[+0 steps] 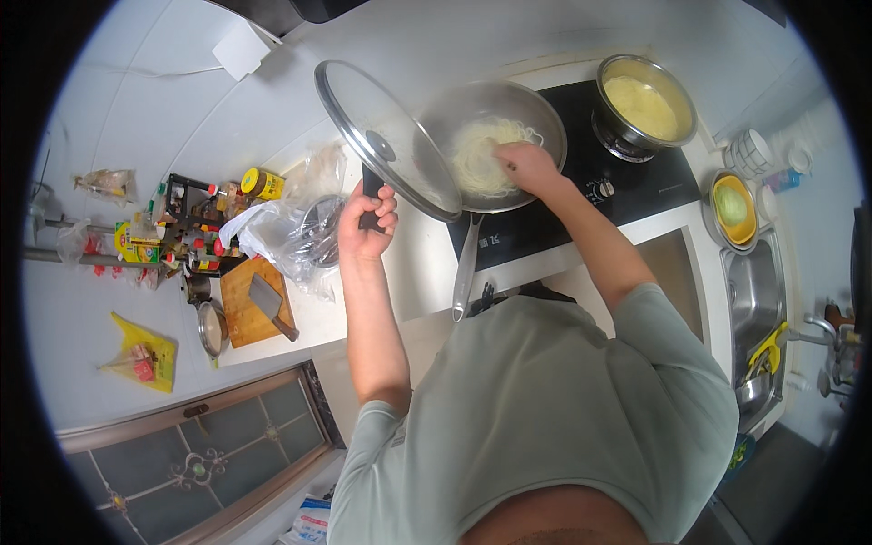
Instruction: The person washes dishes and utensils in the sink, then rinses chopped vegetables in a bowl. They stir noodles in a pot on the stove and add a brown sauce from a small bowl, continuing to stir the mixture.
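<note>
My left hand grips the black handle of a glass pan lid with a steel rim. The lid is tilted, held up over the left side of a wok-style frying pan on the cooktop. Pale noodles lie in the pan in a loose heap. My right hand reaches into the pan from the right, its curled fingers at the noodles; the fingertips are hidden, so their grip is unclear. The pan's long metal handle points toward my body.
A steel pot with yellowish contents stands on the right of the black cooktop. A cleaver lies on a wooden cutting board at left, near plastic bags and condiment bottles. A sink and bowl with cabbage are at right.
</note>
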{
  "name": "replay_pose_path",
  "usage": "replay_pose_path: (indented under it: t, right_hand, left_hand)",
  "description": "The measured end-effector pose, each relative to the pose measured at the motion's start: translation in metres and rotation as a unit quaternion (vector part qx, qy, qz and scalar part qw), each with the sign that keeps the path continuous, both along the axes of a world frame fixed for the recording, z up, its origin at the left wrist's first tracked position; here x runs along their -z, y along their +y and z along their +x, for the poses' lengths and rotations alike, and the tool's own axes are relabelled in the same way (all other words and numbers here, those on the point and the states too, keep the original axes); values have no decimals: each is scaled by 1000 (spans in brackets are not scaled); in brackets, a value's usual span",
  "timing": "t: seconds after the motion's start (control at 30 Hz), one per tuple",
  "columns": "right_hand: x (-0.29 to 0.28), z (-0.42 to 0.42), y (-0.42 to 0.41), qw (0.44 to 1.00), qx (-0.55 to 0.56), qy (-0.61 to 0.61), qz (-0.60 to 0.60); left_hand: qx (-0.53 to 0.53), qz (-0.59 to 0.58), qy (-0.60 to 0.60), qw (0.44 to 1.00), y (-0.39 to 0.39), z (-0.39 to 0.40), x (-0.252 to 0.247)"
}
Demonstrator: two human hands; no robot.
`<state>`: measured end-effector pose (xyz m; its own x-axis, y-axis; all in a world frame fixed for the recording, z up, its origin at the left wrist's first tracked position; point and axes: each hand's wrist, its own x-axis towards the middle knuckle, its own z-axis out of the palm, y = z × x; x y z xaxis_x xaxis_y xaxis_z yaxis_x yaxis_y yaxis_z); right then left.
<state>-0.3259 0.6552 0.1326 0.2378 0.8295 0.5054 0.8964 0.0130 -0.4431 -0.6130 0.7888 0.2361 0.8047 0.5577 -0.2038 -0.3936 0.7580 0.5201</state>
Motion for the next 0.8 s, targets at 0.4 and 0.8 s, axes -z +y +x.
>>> replay_pose_path:
  t: [0.4, 0.8]
  right_hand:
    - [2, 3, 7, 997, 45, -58, -20]
    - [8, -10, 4, 999, 36, 1, -28]
  left_hand:
    - [-10, -16, 15, 1000, -3, 8, 1]
    - [3, -34, 5, 999, -1, 13, 6]
